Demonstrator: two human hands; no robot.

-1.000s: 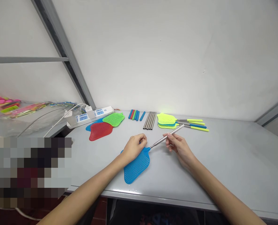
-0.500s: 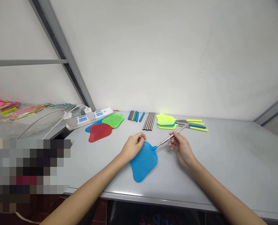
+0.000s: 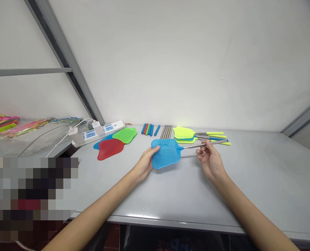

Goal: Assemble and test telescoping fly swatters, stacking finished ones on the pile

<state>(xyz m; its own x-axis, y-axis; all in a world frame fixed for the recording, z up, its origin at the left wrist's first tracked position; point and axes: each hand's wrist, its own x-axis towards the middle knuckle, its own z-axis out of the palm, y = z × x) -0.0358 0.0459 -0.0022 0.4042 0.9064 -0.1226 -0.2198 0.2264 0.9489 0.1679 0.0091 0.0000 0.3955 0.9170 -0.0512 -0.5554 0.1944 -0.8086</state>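
Observation:
A blue fly swatter (image 3: 167, 155) is raised a little over the grey table, its perforated head on the left and its metal rod pointing right. My left hand (image 3: 144, 164) pinches the left edge of the head, thumb on top. The fingers of my right hand (image 3: 211, 158) are closed round the rod. Just behind the rod lies a stack of swatters (image 3: 184, 132) with yellow and blue heads and coloured grips, partly overlapped by the held rod. Loose metal rods (image 3: 167, 131) lie behind the blue head, which hides their near ends.
Several coloured grips (image 3: 147, 129) lie by the wall. Farther left are loose red (image 3: 110, 149), green (image 3: 126, 135) and blue swatter heads. A white power strip (image 3: 100, 131) with plugs and cables stands at the table's left corner. Bagged colourful items (image 3: 29, 127) lie beyond it.
The blue swatter has been lifted off the table and turned flatter, its head moving away from me. My left hand now grips the head's edge; my right hand has shifted right with the rod.

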